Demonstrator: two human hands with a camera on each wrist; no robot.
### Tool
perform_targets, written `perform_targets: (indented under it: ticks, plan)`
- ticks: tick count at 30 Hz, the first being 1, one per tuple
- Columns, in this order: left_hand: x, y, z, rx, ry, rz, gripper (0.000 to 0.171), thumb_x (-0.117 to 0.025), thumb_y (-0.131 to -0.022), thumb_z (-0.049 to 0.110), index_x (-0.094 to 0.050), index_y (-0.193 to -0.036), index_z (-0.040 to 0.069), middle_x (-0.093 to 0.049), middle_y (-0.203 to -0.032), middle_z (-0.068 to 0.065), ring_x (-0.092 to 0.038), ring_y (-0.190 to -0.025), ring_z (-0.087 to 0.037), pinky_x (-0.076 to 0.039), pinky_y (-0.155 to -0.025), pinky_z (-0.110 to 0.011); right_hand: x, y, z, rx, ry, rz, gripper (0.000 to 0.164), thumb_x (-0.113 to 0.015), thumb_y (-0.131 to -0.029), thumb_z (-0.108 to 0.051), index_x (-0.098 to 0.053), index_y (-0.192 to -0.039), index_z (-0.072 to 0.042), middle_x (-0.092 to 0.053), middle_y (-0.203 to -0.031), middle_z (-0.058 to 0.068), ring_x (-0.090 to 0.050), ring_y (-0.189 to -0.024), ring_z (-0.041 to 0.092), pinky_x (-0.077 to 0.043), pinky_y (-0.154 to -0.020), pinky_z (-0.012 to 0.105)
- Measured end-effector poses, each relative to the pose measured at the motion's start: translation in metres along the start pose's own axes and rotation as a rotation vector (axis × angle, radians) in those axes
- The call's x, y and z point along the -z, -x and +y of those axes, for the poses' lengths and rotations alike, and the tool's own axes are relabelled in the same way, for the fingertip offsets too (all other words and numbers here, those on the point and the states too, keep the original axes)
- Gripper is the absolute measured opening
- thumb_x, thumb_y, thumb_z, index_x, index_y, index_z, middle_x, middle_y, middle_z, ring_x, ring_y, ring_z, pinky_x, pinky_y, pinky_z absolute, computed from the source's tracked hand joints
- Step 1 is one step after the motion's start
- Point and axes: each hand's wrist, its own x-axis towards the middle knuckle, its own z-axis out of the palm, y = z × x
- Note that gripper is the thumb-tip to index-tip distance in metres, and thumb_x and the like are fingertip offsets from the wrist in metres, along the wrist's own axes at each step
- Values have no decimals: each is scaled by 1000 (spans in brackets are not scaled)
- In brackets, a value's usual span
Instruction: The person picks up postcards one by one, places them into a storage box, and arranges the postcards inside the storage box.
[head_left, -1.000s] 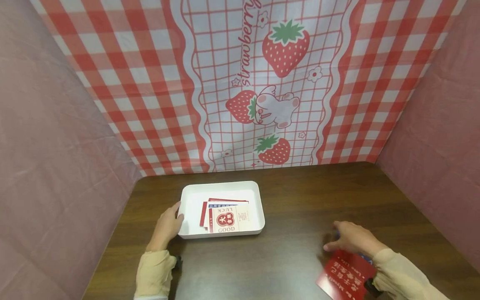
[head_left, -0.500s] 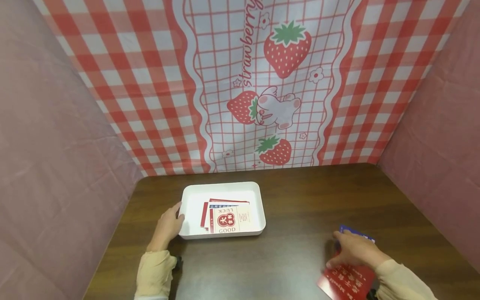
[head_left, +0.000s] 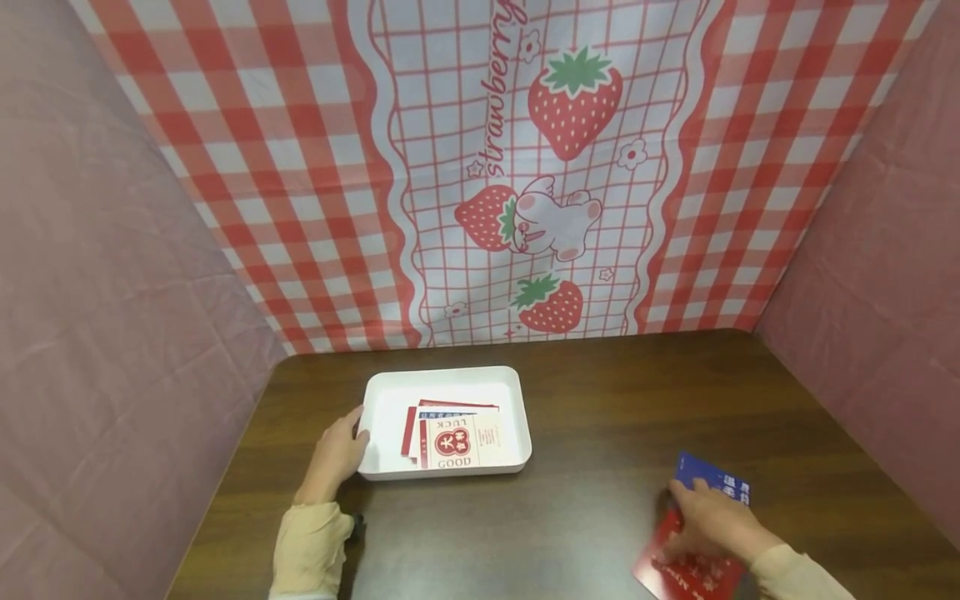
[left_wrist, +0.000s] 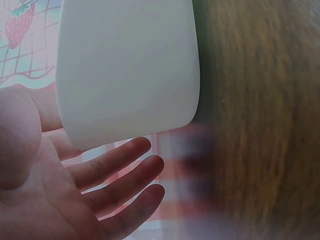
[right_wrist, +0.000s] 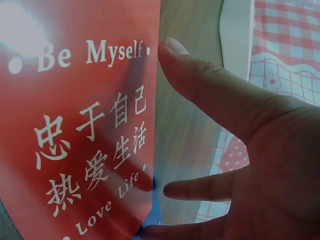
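My right hand (head_left: 716,521) hovers over a red card (head_left: 667,583) and a blue card (head_left: 697,468) at the right of the table. In the right wrist view the red card (right_wrist: 90,125) carries pale lettering, including "Be Myself". My thumb and fingers are spread apart beside its edge, with a shadow falling across it. Part of the blue card is hidden under the hand. At the left, my left hand (head_left: 336,446) touches the left side of a white tray (head_left: 386,400). In the left wrist view several fingers stretch out loosely below the tray wall (left_wrist: 130,65).
Inside the tray lies a loose stack of cards, with a cream "GOOD LUCK" card (head_left: 480,433) on top. The dark wooden table (head_left: 600,400) ends at a red checked strawberry cloth (head_left: 322,250). Pink cloth (head_left: 112,333) hangs at both sides.
My right hand has moved down toward the front over the red card, so more of the blue card shows behind it. My left hand and the tray have stayed in place.
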Motion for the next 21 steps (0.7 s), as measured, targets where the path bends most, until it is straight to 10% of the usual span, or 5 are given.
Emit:
perform_targets:
  ticks: [21]
  plan:
    - [0, 0, 0, 1, 3, -4, 53, -46, -96, 13, -38, -146, -4, -43, -144, -33, -41, -134, -49, -34, -111, -61, -8, -1, 0, -32, -73, 141, 97, -92, -45, -36, -53, -120, 11, -52, -103, 30, -54, -95, 45, -51, -76, 63]
